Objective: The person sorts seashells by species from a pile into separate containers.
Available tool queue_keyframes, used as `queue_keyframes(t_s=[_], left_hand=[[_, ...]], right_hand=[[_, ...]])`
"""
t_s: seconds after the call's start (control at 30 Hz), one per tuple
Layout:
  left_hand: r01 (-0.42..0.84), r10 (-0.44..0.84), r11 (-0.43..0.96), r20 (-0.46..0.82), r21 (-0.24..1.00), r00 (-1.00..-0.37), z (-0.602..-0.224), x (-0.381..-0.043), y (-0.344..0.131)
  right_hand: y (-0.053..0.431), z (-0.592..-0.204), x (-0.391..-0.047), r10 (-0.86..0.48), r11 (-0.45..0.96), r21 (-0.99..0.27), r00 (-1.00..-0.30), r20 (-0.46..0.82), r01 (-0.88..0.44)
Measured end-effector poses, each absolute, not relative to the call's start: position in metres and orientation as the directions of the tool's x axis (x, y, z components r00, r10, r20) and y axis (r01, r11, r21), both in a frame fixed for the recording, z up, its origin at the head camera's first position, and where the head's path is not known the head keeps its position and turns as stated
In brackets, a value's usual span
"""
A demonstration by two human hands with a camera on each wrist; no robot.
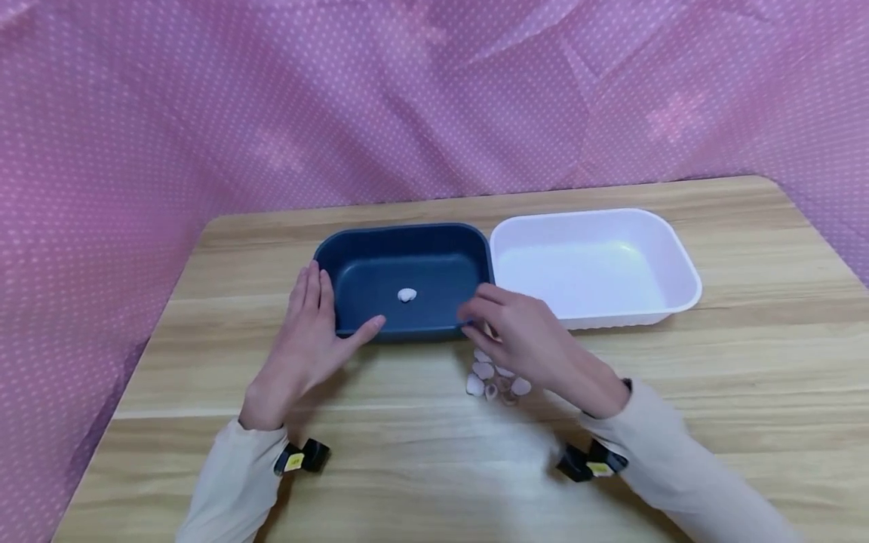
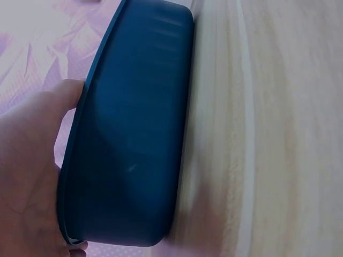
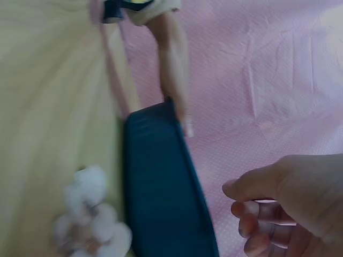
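A dark blue basin (image 1: 407,334) stands on the table with one white shell (image 1: 406,295) on its floor. My left hand (image 1: 305,339) rests on the basin's left front corner, fingers along the left rim and thumb over the front rim. In the left wrist view, the basin's side wall (image 2: 128,128) fills the middle. My right hand (image 1: 519,328) hovers over the basin's right front corner. Its fingers are loosely bent, with a gap between thumb and fingertips in the right wrist view and nothing showing there. Below that hand lies a small cluster of shells (image 1: 483,370), partly hidden by it.
A white basin (image 1: 661,311) stands to the right, side by side with the dark blue one. Both are on a wooden table (image 1: 407,452), whose back edge meets a pink dotted cloth (image 1: 407,113).
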State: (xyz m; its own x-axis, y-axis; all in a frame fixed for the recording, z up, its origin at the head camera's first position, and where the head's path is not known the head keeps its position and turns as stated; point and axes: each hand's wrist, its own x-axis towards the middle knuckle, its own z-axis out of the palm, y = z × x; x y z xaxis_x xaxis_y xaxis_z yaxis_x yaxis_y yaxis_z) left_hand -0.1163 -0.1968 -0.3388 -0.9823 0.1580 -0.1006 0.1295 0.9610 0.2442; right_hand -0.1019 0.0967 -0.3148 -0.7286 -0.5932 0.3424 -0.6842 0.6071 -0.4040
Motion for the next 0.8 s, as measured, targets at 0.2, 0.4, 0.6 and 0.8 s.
queue_keyframes(t_s=[0.2,0.4,0.6,0.8], left_hand=[[0.131,0.16,0.962,-0.104,0.241,-0.982,-0.341,-0.117,-0.195],[0.139,0.166,0.959,-0.091,0.246,-0.982,-0.34,-0.12,-0.194],[0.139,0.166,0.961,-0.096,0.241,-0.981,-0.339,-0.12,-0.195],[0.133,0.161,0.961,-0.098,0.242,-0.982,-0.34,-0.119,-0.196]], right_hand=[[0.129,-0.333,-0.079,-0.614,0.622,-0.455,-0.757,0.223,-0.638],[0.152,-0.355,-0.068,-0.596,0.651,-0.501,-0.793,0.129,-0.571],[0.159,-0.365,-0.066,-0.612,0.659,-0.504,-0.788,0.074,-0.559],[0.155,-0.37,-0.066,-0.596,0.673,-0.488,-0.798,0.087,-0.556]])
